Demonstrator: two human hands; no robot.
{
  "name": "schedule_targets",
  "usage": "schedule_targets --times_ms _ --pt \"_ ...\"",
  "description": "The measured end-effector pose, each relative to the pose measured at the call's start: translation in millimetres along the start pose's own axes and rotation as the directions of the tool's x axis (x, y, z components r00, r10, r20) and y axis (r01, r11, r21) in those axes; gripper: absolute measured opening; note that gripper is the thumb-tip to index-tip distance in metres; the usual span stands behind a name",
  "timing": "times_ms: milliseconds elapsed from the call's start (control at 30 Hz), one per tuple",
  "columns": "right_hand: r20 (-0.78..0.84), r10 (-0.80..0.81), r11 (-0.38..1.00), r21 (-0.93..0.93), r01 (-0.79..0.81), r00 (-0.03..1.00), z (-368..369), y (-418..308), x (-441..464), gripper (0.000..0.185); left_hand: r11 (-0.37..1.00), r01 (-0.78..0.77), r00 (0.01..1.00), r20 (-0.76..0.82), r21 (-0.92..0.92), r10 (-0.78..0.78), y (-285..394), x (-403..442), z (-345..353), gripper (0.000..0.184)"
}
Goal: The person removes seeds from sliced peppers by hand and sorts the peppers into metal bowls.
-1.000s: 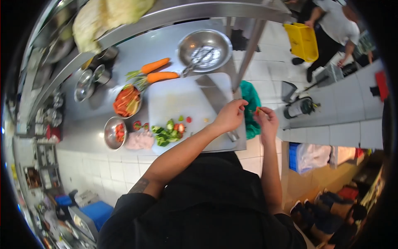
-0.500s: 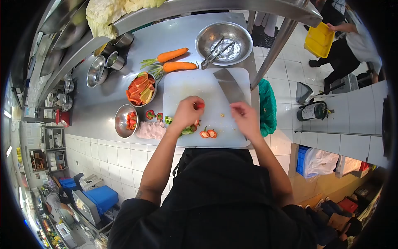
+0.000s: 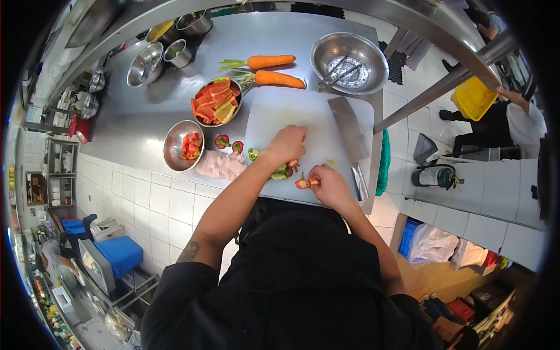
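On the white cutting board (image 3: 274, 111), my left hand (image 3: 287, 144) has its fingers curled; what they hold, if anything, is hidden. Just below it lie green pepper scraps (image 3: 281, 172) and a red piece (image 3: 293, 164). My right hand (image 3: 331, 185) pinches a cut red pepper piece (image 3: 314, 181) near the board's front edge, beside another red pepper piece (image 3: 301, 183). To its right rests a cleaver (image 3: 349, 127), its handle towards me. Two pepper tops (image 3: 222, 141) and a crumpled pinkish cloth (image 3: 221, 165) are left of the board.
A bowl of pepper slices (image 3: 213, 105) and a smaller bowl of red pieces (image 3: 174, 153) stand to the left. Carrots (image 3: 279, 79) lie behind the board. Tongs rest in a steel bowl (image 3: 376, 61). A shelf post (image 3: 420, 104) rises at right. Another person holds a yellow tub (image 3: 475, 96).
My right hand has left the cleaver and moved left onto the red pepper pieces. The cleaver now lies on the board. The red piece in my left fingers is no longer visible.
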State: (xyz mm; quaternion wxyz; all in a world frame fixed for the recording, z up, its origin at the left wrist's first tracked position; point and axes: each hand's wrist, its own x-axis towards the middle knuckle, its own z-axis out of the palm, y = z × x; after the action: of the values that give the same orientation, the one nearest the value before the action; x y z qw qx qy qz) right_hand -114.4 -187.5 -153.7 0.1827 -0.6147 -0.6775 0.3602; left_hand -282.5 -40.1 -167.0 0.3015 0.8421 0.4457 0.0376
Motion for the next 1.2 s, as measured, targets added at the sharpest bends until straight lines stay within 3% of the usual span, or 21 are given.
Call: schedule_targets --times_ms 67,133,233,267,333,400,467,500,533,567,600,667,700,733,767,833,867,933,1000,1100,1200 --pt "0.026 0.063 0.992 0.109 -0.066 0.998 1.4 7.3 -2.8 0.023 0.862 0.231 0.97 0.172 -0.452 -0.169 9.9 -17.7 -46.0 0.018" --pt "0.166 0.329 0.633 0.692 -0.348 0.93 0.9 9.7 -9.4 0.023 0.401 0.227 0.971 0.176 -0.887 -0.16 -18.8 -43.1 -66.9 0.016" --pt "0.187 0.369 0.25 0.923 -0.291 0.91 -8.2 1.8 -19.5 0.018 -0.235 -0.013 0.999 -0.003 -0.972 -0.043 -84.0 -92.9 -88.8 0.024" --pt "0.173 0.392 0.244 0.928 -0.283 0.904 -11.1 -0.2 -22.2 0.018 -0.363 -0.074 0.997 -0.054 -0.929 -0.064 -99.7 -111.2 -98.2 0.022" --pt "0.174 0.277 -0.293 0.952 -0.089 0.945 -16.8 -3.3 -23.7 0.02 -0.496 -0.283 0.954 -0.19 -0.821 -0.23 -122.7 -145.0 -113.9 0.026" --pt "0.078 0.209 -0.415 0.91 0.016 0.975 -14.8 0.8 -22.2 0.019 -0.504 -0.252 0.955 -0.128 -0.826 -0.268 -157.4 -180.3 -132.7 0.029" --pt "-0.021 0.136 -0.53 0.843 0.091 0.99 -15.0 9.9 -22.4 0.018 -0.215 -0.283 0.745 -0.073 -0.935 -0.663 -205.0 -204.6 -133.3 0.034" --pt "-0.041 0.1 -0.542 0.835 0.09 0.994 -15.5 14.0 -21.5 0.019 -0.221 -0.283 0.748 -0.07 -0.933 -0.66 -228.2 -208.5 -129.5 0.034" --pt "-0.059 0.059 -0.556 0.827 0.082 0.997 -16.4 15.8 -20.0 0.021 0.259 0.148 0.65 -0.103 -0.955 -0.753 -250.0 -213.5 -124.2 0.039" --pt "-0.056 0.052 -0.554 0.829 0.075 0.997 -20.5 15.6 -19.3 0.021 0.567 0.578 0.566 -0.212 -0.587 -0.797 -260.4 -217.7 -121.5 0.043" --pt "-0.034 0.126 -0.479 0.873 0.091 0.991 -27.4 14.4 -20.5 0.026 0.564 0.578 0.561 -0.216 -0.59 -0.8 -245.4 -214.7 -123.3 0.043" --pt "-0.019 0.2 -0.396 0.913 0.099 0.98 -41.8 8.3 -25.4 0.03 0.726 0.676 0.625 -0.421 -0.128 -0.657 -194.8 -196.8 -129.0 0.048" --pt "-0.094 0.316 -0.029 0.994 0.109 0.944 -50.1 3.5 -28.9 0.034 0.811 0.584 0.632 -0.649 0.039 -0.424 -203.8 -193.3 -114.2 0.046" --pt "-0.207 0.392 0.339 0.938 0.069 0.896 -56.0 0.8 -31.3 0.038 0.842 0.54 0.617 -0.689 0.019 -0.38 -181.3 -177.9 -117.0 0.043" --pt "-0.208 0.39 0.342 0.937 0.069 0.897 -59.3 0.2 -33.2 0.038 0.87 0.494 0.6 -0.726 0.003 -0.337 -139.7 -152.6 -120.0 0.039" --pt "-0.34 0.427 0.414 0.897 0.153 0.838 -67.9 0.7 -35.8 0.041 0.789 0.271 0.716 -0.432 -0.552 -0.548 -63.3 -101.0 -98.9 0.03" --pt "-0.339 0.416 0.422 0.894 0.152 0.844 -72.6 -1.2 -35.9 0.041 0.786 -0.005 0.848 -0.419 -0.619 -0.324 -31.7 -76.8 -71.3 0.029" --pt "-0.299 0.5 0.188 0.954 0.235 0.813 -77.9 -6.4 -35.6 0.034 0.594 -0.075 0.996 -0.083 -0.801 0.014 50.6 -42.2 -23.9 0.033" --pt "-0.339 0.523 0.153 0.94 0.305 0.782 -72.9 16.2 -38.2 0.03 0.438 -0.139 0.957 -0.008 -0.888 0.289 111.7 -17.6 30.1 0.057" --pt "-0.336 0.631 0.088 0.927 0.365 0.699 -72.3 43.7 -42.4 0.019 0.323 -0.083 0.991 -0.043 -0.943 0.13 158.0 3.1 70.4 0.052" --pt "-0.342 0.559 0.003 0.912 0.411 0.755 -69.8 86.1 -57.4 0.018 0.374 -0.13 0.991 -0.105 -0.918 0.088 170.9 5.3 80.9 0.033"
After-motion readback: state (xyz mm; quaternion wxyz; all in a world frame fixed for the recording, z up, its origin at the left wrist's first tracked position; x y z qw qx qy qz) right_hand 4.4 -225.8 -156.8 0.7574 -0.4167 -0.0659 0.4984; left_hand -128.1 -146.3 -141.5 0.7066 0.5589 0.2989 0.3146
